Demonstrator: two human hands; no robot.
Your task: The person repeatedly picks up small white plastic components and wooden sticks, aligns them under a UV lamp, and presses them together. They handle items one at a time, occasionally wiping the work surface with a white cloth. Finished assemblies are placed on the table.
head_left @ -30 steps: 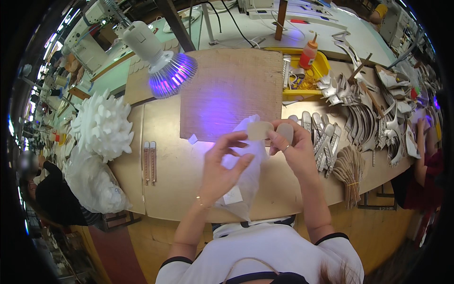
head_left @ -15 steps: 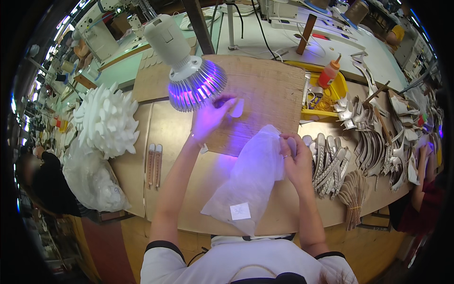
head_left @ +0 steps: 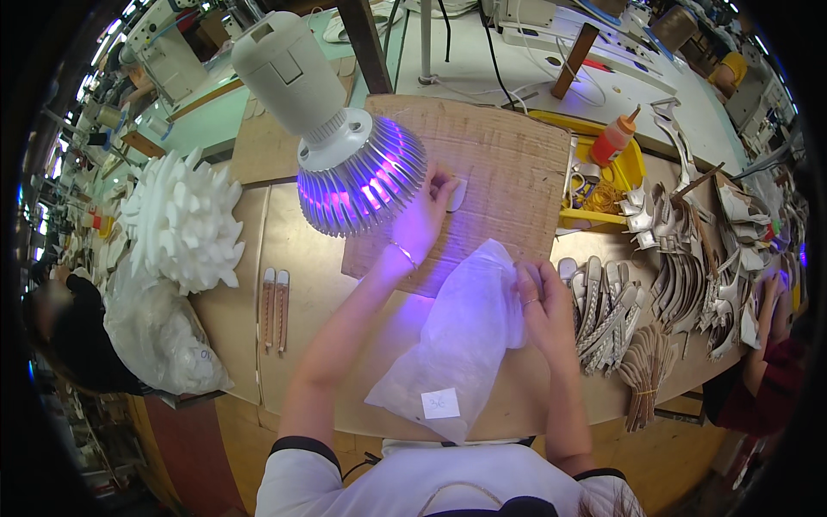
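Observation:
My left hand (head_left: pixel 419 222), lit purple under the lamp, is closed with its fingertips on a small white rounded piece (head_left: pixel 458 196) over the cardboard. A whitish translucent bag (head_left: pixel 461 332) with a paper label (head_left: pixel 440 403) lies in front of me, its upper end on the cardboard's near edge. Beside that end, my right hand (head_left: pixel 548 306) is closed in a pinch on a small pale oval piece (head_left: pixel 533 275), partly hidden by the fingers. The lamp (head_left: pixel 362 172), with a finned metal head, hangs at the left wrist and covers part of the cardboard sheet (head_left: pixel 504 155).
A yellow tray (head_left: pixel 594 215) carries a bottle of red liquid (head_left: pixel 613 140). Braided straps (head_left: pixel 603 314) and a tied bundle of tan strips (head_left: pixel 648 366) lie right. White foam-like pieces (head_left: pixel 185 220) rise from a plastic bag at left, near two narrow strips (head_left: pixel 276 310). Co-workers sit at both sides.
My left hand has moved right and slightly forward with the white piece. The lamp appears larger and further left as the view shifts. My right hand stays by the bag's upper end.

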